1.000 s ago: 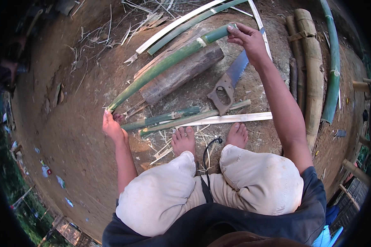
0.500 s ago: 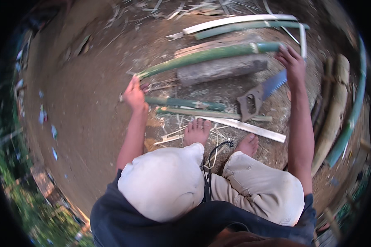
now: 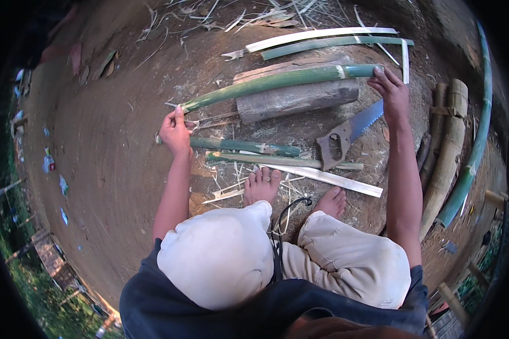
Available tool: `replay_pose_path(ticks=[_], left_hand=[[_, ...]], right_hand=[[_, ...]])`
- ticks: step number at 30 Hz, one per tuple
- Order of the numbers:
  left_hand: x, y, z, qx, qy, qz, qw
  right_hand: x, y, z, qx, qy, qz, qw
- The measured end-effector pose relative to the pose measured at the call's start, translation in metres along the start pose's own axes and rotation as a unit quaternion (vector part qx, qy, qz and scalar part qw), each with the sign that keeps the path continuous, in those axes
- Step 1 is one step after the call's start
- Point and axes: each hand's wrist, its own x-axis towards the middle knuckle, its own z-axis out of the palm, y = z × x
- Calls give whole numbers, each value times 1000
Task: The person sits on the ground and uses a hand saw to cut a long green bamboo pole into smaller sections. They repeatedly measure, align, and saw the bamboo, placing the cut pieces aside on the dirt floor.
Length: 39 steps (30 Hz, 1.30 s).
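A long green bamboo piece (image 3: 277,81) spans the gap between my hands. My left hand (image 3: 176,133) is closed on its left end, the thumb lying along the top. At the other end, my right hand (image 3: 391,96) pinches the bamboo between thumb and fingers. Behind and below the piece lies a thick grey log (image 3: 300,100); I cannot tell whether they touch. A handsaw (image 3: 345,135) with a worn grip and blue blade rests on the ground below my right hand. Nearer my feet lie a green bamboo length (image 3: 246,147) and a split pale strip (image 3: 328,177).
Two split bamboo strips, one white (image 3: 322,37) and one green (image 3: 336,45), lie beyond the log. On the right are thick tan bamboo poles (image 3: 451,141) and a long green pole (image 3: 475,147). Thin shavings (image 3: 283,16) litter the dirt ground. My bare feet (image 3: 261,185) are close by.
The whole view has shifted slightly, with most things a little further left. Both hands keep hold of the bamboo piece, which stays at nearly the same height over the log.
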Motion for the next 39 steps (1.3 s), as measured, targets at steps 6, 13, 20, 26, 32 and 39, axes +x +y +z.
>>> replay_pose_path(ticks=[6,13,20,26,32,39], left_hand=[[18,-2,-14,32,-90,-23,995],[5,9,-5,64,-73,22,995],[-2,33,5,200,72,120,970],[-65,158,82,263,-223,484,804],[-114,183,246,284,-509,519,626],[-137,141,305,281,-458,607,586]], right_hand=[[-1,1,1,-22,-3,-15,1000],[-5,3,6,13,4,-16,1000],[-4,10,5,24,15,-19,999],[-4,11,5,24,23,-33,999],[-4,17,11,55,30,-42,997],[-10,23,13,86,45,-50,994]])
